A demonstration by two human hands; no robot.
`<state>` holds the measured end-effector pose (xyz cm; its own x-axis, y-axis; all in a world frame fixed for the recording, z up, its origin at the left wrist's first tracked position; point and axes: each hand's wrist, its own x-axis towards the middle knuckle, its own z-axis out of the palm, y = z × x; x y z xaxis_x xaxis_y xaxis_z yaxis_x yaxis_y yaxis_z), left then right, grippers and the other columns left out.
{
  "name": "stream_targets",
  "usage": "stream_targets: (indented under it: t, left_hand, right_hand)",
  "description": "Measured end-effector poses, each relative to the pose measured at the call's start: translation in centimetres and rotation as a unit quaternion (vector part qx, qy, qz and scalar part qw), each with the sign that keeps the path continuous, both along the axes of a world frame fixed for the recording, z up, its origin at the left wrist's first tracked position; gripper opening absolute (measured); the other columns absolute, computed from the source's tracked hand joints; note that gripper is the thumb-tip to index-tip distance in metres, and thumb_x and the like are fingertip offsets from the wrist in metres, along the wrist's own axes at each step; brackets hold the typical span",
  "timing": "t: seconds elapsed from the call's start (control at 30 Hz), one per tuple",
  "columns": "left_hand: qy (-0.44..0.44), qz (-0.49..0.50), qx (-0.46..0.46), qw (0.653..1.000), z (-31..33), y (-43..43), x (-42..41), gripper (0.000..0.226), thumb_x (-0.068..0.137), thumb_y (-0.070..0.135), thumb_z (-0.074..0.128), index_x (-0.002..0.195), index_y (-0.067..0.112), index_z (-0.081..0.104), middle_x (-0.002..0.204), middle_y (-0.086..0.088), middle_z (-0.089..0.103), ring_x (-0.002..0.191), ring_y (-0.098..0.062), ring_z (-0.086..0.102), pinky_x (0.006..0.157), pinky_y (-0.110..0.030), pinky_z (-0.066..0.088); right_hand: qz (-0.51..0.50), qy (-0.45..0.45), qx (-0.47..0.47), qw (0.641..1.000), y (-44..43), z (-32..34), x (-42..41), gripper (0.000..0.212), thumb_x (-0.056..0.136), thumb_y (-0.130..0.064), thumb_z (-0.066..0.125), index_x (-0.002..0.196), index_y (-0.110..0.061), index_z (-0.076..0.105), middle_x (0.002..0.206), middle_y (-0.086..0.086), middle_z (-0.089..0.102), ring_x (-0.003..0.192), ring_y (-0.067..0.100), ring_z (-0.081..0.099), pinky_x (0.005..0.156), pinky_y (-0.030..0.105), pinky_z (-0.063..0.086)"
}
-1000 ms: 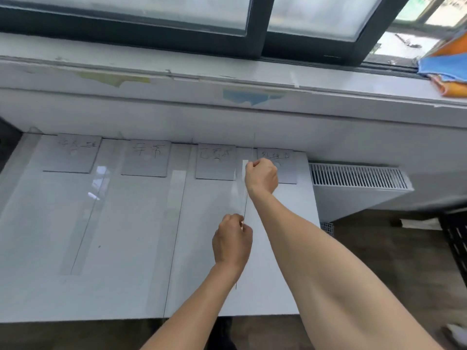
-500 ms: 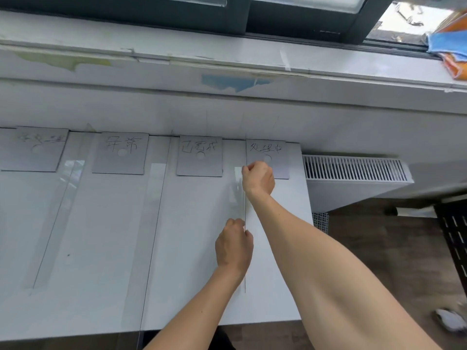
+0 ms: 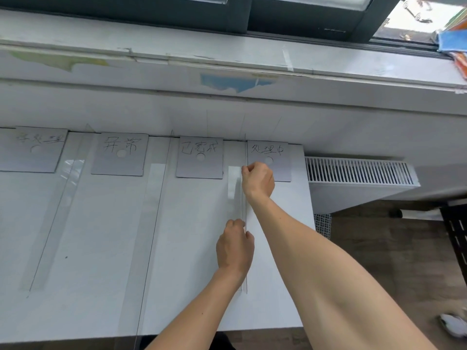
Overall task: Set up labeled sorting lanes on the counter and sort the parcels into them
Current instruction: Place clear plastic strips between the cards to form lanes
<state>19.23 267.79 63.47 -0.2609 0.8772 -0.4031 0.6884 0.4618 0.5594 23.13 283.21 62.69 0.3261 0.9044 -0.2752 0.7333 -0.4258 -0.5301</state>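
Left hand (image 3: 235, 247) and right hand (image 3: 257, 181), both grips tight pinches on the clear tape strip (image 3: 233, 184) between them.

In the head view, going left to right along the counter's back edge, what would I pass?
faint-lettered label card → 异常 card → 已完成 card → 处理中 card → white radiator

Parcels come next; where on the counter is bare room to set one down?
Bare: the lane below the second card, and most of that below the third card. Crowded: the rightmost lane, where left hand and right hand pinch a tape strip.
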Motion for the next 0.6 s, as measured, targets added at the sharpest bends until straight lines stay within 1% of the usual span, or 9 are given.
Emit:
stream_targets:
  t: [0.07,0.2,0.3,0.4,0.47,0.53,0.6]
  left_hand:
    - [0.000,0.003,0.000,1.000,0.0,-0.1,0.0,0.019,0.094,0.014,0.049,0.107,0.010,0.062,0.105,-0.004,0.061,0.086,-0.028,0.062,0.070,-0.034,0.048]
    - [-0.004,0.013,-0.003,1.000,0.0,-0.2,-0.2,0.017,0.094,0.013,0.049,0.105,0.011,0.062,0.105,-0.003,0.061,0.084,-0.028,0.061,0.067,-0.032,0.045]
    - [-0.013,0.019,-0.004,1.000,0.0,0.0,-0.4,0.018,0.093,0.012,0.049,0.106,0.010,0.062,0.107,-0.004,0.060,0.085,-0.028,0.061,0.065,-0.030,0.041]
    - [-0.019,0.021,-0.005,1.000,-0.2,-0.1,-0.4,0.019,0.095,0.013,0.050,0.109,0.011,0.061,0.110,-0.004,0.060,0.087,-0.026,0.061,0.067,-0.030,0.044]
    - [-0.022,0.022,-0.008,0.999,-0.1,-0.3,-0.4,0.023,0.098,0.022,0.051,0.117,0.013,0.060,0.115,-0.003,0.060,0.093,-0.025,0.063,0.074,-0.033,0.049]
    - [-0.026,0.027,-0.007,0.999,0.4,-0.3,-0.5,0.041,0.099,0.041,0.050,0.130,0.014,0.055,0.123,-0.001,0.059,0.104,-0.024,0.063,0.083,-0.035,0.051]
    - [-0.027,0.037,0.009,0.999,1.2,0.0,-1.2,0.053,0.098,0.052,0.046,0.136,0.015,0.051,0.128,-0.001,0.057,0.111,-0.022,0.061,0.087,-0.036,0.050]
  right_hand:
    - [0.000,0.006,-0.001,1.000,-0.1,0.1,0.0,0.022,0.100,-0.026,0.057,0.095,-0.011,0.072,0.091,0.007,0.072,0.081,0.027,0.063,0.066,0.028,0.039]
    - [-0.001,0.016,-0.004,1.000,-0.1,0.1,-0.1,0.022,0.099,-0.025,0.056,0.094,-0.010,0.071,0.091,0.007,0.072,0.077,0.026,0.060,0.066,0.029,0.042]
    - [-0.002,0.020,-0.003,1.000,-0.1,0.1,-0.3,0.022,0.099,-0.024,0.056,0.093,-0.010,0.071,0.090,0.007,0.071,0.077,0.026,0.060,0.065,0.029,0.040]
    - [-0.007,0.025,-0.001,1.000,-0.2,0.0,-0.3,0.022,0.099,-0.025,0.056,0.093,-0.010,0.070,0.091,0.007,0.072,0.080,0.027,0.063,0.066,0.029,0.040]
    - [-0.009,0.029,-0.002,1.000,-0.3,0.1,-0.4,0.023,0.099,-0.029,0.057,0.094,-0.010,0.070,0.092,0.007,0.072,0.087,0.030,0.066,0.067,0.029,0.040]
    - [-0.015,0.035,0.001,0.999,-0.4,0.4,-0.4,0.027,0.099,-0.035,0.057,0.104,-0.011,0.068,0.100,0.007,0.071,0.094,0.030,0.065,0.071,0.030,0.040]
    - [-0.018,0.036,0.023,0.999,-0.5,1.3,-0.5,0.031,0.100,-0.039,0.056,0.114,-0.012,0.064,0.110,0.005,0.068,0.100,0.027,0.063,0.077,0.031,0.042]
